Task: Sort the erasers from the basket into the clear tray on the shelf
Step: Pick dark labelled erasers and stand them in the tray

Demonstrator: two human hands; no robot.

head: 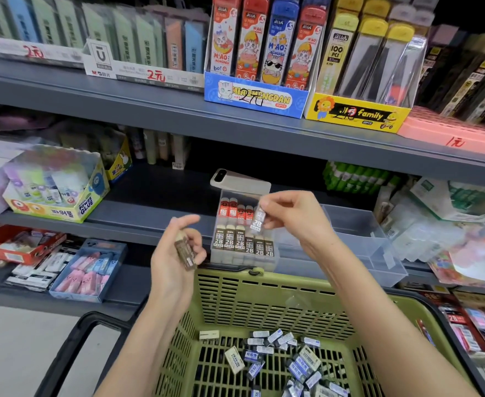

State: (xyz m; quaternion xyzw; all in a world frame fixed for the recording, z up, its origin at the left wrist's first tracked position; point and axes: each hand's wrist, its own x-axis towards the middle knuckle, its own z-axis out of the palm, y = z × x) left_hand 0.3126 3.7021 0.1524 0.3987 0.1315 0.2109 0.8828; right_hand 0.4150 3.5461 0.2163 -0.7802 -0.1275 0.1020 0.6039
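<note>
A green plastic basket (224, 299) sits low in front of me, with several loose erasers (290, 356) in blue-and-white sleeves on its bottom. On the shelf behind it stands a clear tray (274, 255) holding upright rows of brown 2B erasers and red-sleeved ones. My left hand (175, 253) holds a brown-sleeved eraser (185, 253) to the left of the tray. My right hand (290, 217) pinches another brown 2B eraser (257, 220) just above the tray's right side.
An empty clear bin (378, 253) stands right of the tray. A phone (235, 180) lies behind the tray. A glue box (61, 196) is at left. A blue box of pink erasers (89, 273) sits lower left. The basket's black handle (72, 339) hangs left.
</note>
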